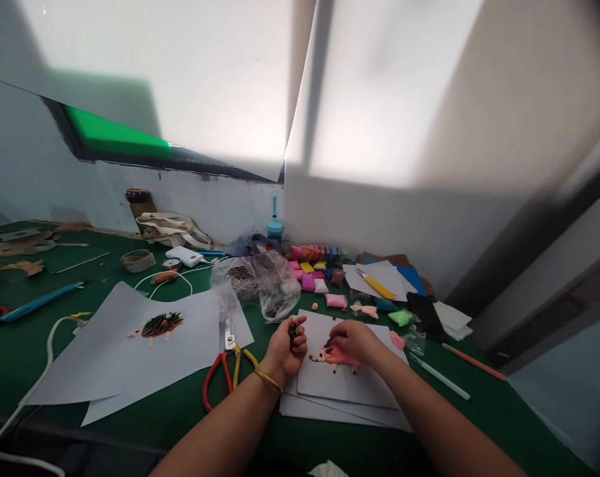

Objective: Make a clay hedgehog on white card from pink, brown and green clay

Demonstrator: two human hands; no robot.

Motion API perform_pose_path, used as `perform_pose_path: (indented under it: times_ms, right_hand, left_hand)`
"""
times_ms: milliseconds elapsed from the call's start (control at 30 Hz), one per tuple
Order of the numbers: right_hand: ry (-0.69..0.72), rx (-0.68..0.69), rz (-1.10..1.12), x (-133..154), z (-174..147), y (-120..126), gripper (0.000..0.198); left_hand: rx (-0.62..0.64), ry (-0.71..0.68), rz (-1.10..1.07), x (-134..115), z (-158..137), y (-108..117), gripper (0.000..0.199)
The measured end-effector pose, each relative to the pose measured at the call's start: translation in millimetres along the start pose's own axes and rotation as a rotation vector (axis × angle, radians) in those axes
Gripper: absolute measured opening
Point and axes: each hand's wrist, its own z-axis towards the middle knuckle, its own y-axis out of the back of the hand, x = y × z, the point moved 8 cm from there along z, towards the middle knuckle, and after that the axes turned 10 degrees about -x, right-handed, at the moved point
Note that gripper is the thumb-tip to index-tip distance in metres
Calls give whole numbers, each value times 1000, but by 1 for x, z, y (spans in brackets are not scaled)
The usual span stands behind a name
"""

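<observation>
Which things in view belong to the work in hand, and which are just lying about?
Likely in use:
- small dark pieces in the left hand
- pink animal figure, under the right hand
- paper sheet beneath it

Seemingly just lying about:
- white device with cable
- yellow-handled knife
- dark-capped bottle

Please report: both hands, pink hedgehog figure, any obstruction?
Left hand curled around small dark pieces. Right hand at flat pink clay-like hedgehog figure on white paper, partly covering it. Red-handled metal tool lies clear of the figure.
</observation>
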Motion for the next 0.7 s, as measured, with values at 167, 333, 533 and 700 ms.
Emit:
perform_pose_path:
  times_ms: [167,333,533,700]
  right_hand:
    - [48,20,-84,8,0,1,25]
    - [90,36,-164,15,1,1,26]
    - [132,52,-221,19,1,0,28]
    - [147,62,-239,21,0,-1,29]
  left_hand:
    - [5,4,-1,0,0,0,18]
    - [5,0,-6,0,-1,-1,19]
    - [7,-9,1,0,0,0,19]
    - [7,-11,0,0,0,-1,19]
